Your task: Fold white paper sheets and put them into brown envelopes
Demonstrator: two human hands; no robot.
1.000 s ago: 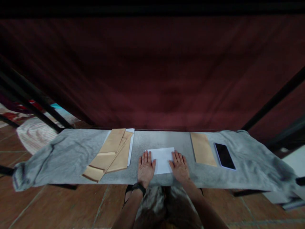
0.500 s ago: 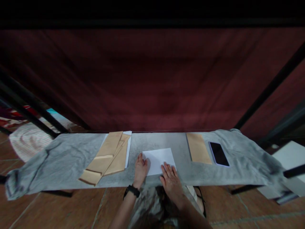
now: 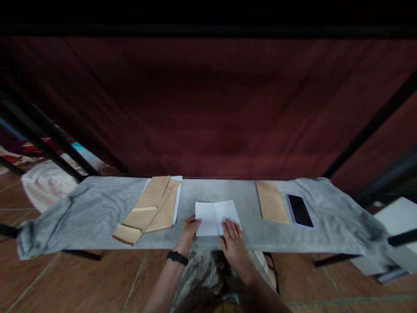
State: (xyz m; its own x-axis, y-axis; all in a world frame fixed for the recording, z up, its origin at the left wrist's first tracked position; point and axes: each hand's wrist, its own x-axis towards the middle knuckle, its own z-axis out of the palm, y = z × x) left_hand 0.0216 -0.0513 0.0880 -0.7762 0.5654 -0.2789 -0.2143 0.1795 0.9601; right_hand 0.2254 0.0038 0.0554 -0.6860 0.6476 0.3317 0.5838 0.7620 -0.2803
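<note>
A white sheet of paper (image 3: 206,219) lies in front of me with a crease down its middle, its left half slightly raised. My left hand (image 3: 188,234) pinches the left edge of the paper, thumb on top; the other fingers are partly hidden. Flat on the right half of the sheet, near its lower right corner, rests my right hand (image 3: 233,242) with fingers stretched out. To the left, several brown envelopes (image 3: 154,217) overlap on top of white sheets (image 3: 177,202). Another brown envelope (image 3: 273,202) lies to the right of the paper.
A phone (image 3: 299,211) with a pale purple edge lies beyond the right envelope. Grey cloth (image 3: 97,204) covers the narrow bench. Behind it hangs a dark red fabric (image 3: 215,108) between dark metal bars (image 3: 368,126). White boxes (image 3: 399,217) stand at lower right.
The white paper, flat and smooth before, now shows a middle crease with its left half lifted. My left hand has shifted to grip its left edge; my right hand stays nearly in place.
</note>
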